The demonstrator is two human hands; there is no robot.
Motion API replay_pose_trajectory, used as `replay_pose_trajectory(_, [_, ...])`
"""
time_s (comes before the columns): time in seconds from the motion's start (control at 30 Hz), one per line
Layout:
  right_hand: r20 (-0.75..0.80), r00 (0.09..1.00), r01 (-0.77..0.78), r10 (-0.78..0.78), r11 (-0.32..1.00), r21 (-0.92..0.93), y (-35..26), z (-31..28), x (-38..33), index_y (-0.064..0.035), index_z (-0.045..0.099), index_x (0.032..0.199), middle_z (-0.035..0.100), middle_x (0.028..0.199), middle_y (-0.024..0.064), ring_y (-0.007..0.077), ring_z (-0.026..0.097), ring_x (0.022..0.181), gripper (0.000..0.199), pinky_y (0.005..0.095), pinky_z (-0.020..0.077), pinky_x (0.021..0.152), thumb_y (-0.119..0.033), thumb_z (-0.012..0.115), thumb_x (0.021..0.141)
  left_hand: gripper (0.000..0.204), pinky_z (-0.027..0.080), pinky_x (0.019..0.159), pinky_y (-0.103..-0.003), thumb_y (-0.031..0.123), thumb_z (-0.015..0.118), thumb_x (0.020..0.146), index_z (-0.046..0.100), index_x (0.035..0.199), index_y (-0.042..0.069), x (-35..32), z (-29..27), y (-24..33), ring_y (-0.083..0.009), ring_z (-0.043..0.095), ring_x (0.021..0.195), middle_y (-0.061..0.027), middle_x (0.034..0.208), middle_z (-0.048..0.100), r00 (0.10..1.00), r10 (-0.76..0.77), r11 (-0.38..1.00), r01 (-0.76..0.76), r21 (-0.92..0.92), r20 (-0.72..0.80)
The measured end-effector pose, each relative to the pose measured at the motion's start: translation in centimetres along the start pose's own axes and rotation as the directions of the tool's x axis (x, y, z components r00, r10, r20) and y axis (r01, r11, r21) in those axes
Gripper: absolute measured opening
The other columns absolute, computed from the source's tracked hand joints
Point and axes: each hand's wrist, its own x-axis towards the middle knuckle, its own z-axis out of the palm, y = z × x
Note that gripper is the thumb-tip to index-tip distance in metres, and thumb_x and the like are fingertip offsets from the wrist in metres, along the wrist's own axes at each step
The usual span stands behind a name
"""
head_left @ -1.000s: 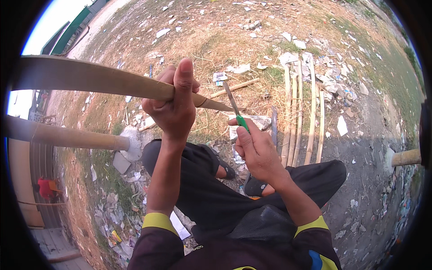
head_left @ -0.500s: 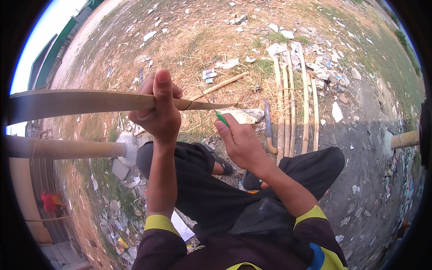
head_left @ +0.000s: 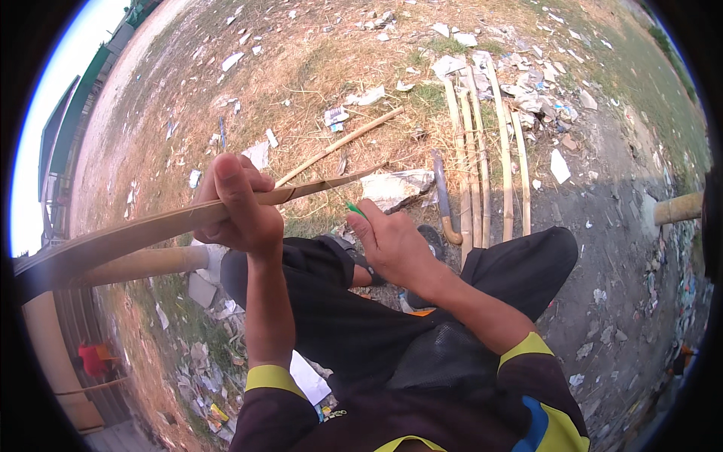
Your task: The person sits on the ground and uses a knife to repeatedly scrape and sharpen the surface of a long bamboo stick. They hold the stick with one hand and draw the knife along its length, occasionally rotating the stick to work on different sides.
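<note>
My left hand (head_left: 241, 205) is closed around a long, flat bamboo strip (head_left: 143, 227), thumb along its upper side. The strip's wide end runs off to the left, and its narrow pointed end reaches past my fist to the right. A dark mark shows on it just beyond my fingers. My right hand (head_left: 398, 247) pinches a slim green-handled tool (head_left: 355, 209), mostly hidden in the fist, so its kind is unclear. The green end sits a little below the strip's pointed end, seemingly apart from it.
Several bamboo poles (head_left: 503, 143) lie on the ground ahead, right of centre. Beside them rests a grey-bladed tool with a hooked wooden handle (head_left: 451, 230). Another bamboo piece (head_left: 343, 145) lies in dry grass. Thick bamboo posts (head_left: 162, 262) stand at both sides; paper litter is scattered about.
My left hand has lowered and tilted the bamboo strip, its wide end now dropping at the left. My right hand with the green-handled tool has shifted slightly left and down.
</note>
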Motion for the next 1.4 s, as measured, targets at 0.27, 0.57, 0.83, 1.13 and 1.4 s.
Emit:
replay_pose_trajectory(0.27, [-0.103, 0.986, -0.12, 0.134, 0.984, 0.134, 4.8, 0.7, -1.2, -0.0013, 0.054, 0.104, 0.058, 0.068, 0.0194, 0.038, 0.061, 0.065, 0.031, 0.0416, 0.0435, 0.058, -0.032, 0.049, 0.099, 0.049, 0.038, 0.048, -0.027, 0.029, 0.062, 0.095, 0.049, 0.053, 0.006, 2.7, -0.6, -0.9, -0.0119, 0.046, 0.043, -0.0033, 0.047, 0.046, 0.972, -0.142, 0.989, 0.145, 0.005, -0.187])
replay_pose_trajectory(0.57, [-0.115, 0.981, -0.144, 0.154, 0.986, 0.084, 8.0, -0.6, -1.6, -0.0025, 0.054, 0.101, 0.058, 0.062, 0.0198, 0.0414, 0.061, 0.064, 0.036, 0.0481, 0.0427, 0.059, -0.037, 0.044, 0.1, 0.035, 0.036, 0.052, -0.025, 0.019, 0.07, 0.09, 0.051, 0.063, 0.007, 13.1, -3.4, 5.1, -0.0108, 0.041, 0.048, -0.0021, 0.059, 0.046, 0.933, -0.101, 0.991, 0.065, -0.113, -0.345])
replay_pose_trajectory(0.83, [-0.05, 0.974, -0.223, 0.222, 0.975, 0.003, 11.2, 2.8, -0.4, -0.0016, 0.05, 0.107, 0.06, 0.068, 0.0257, 0.048, 0.06, 0.072, 0.035, 0.0557, 0.0421, 0.066, -0.034, 0.039, 0.101, 0.026, 0.037, 0.05, -0.022, 0.019, 0.072, 0.087, 0.055, 0.071, 0.007, 10.7, -3.1, 4.8, -0.0092, 0.047, 0.051, -0.0006, 0.055, 0.047, 0.938, -0.099, 0.995, 0.088, -0.05, -0.333])
replay_pose_trajectory(1.13, [-0.041, 0.986, -0.162, 0.159, 0.98, -0.117, 11.9, 5.7, 0.1, 0.0007, 0.05, 0.098, 0.057, 0.063, 0.0288, 0.0491, 0.058, 0.066, 0.026, 0.0569, 0.0422, 0.062, -0.025, 0.044, 0.098, 0.038, 0.035, 0.04, -0.023, 0.027, 0.053, 0.097, 0.042, 0.064, 0.011, 9.0, -3.5, 5.4, -0.0111, 0.042, 0.043, 0.0003, 0.056, 0.04, 0.995, -0.076, 0.966, 0.057, -0.253, -0.064])
replay_pose_trajectory(1.4, [-0.047, 0.986, -0.166, 0.162, 0.982, -0.089, 12.1, 6.0, 0.5, 0.0023, 0.05, 0.095, 0.057, 0.062, 0.0264, 0.0486, 0.057, 0.064, 0.027, 0.0533, 0.043, 0.059, -0.024, 0.044, 0.098, 0.042, 0.031, 0.035, -0.022, 0.025, 0.055, 0.095, 0.036, 0.059, 0.013, 8.9, -2.5, 5.9, -0.0106, 0.038, 0.037, -0.0006, 0.052, 0.037, 0.993, -0.038, 0.982, 0.017, -0.186, -0.108])
